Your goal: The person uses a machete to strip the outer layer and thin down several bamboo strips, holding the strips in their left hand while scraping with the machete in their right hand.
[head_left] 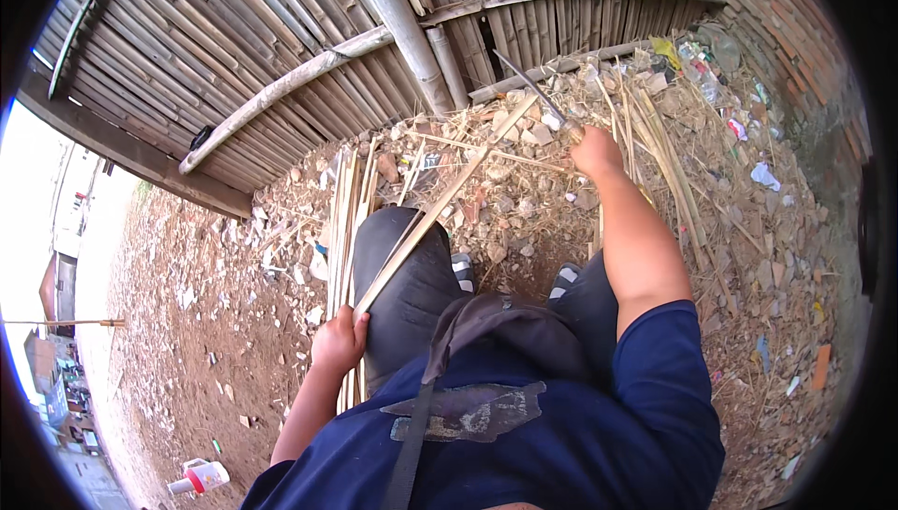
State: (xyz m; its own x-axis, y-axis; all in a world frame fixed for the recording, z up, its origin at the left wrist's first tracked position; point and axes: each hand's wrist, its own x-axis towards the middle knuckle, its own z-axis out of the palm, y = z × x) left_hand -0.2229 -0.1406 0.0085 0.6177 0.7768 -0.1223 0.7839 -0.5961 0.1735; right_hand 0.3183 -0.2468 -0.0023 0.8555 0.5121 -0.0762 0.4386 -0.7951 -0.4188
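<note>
My left hand (339, 346) is closed on the near end of a long split bamboo strip (421, 229). The strip slants across my left thigh, and its far end points up and right. In my right hand (595, 152) is the handle of a knife (528, 89), its long, narrow dark blade aimed forward and to the left, past the strip's far end. A gap shows between blade and strip. Beside my left leg lies a bundle of pale bamboo strips (346, 197), partly behind the left hand. More strips (662, 155) lie on the ground right of my right hand.
A bamboo-slat wall (253, 52) with pole rails stands in front, meeting a brick wall (776, 19) on the right. Stones and dry scraps cover the ground, with plastic litter (700, 71) in the far right corner. A white and red plastic container (201, 479) lies at lower left.
</note>
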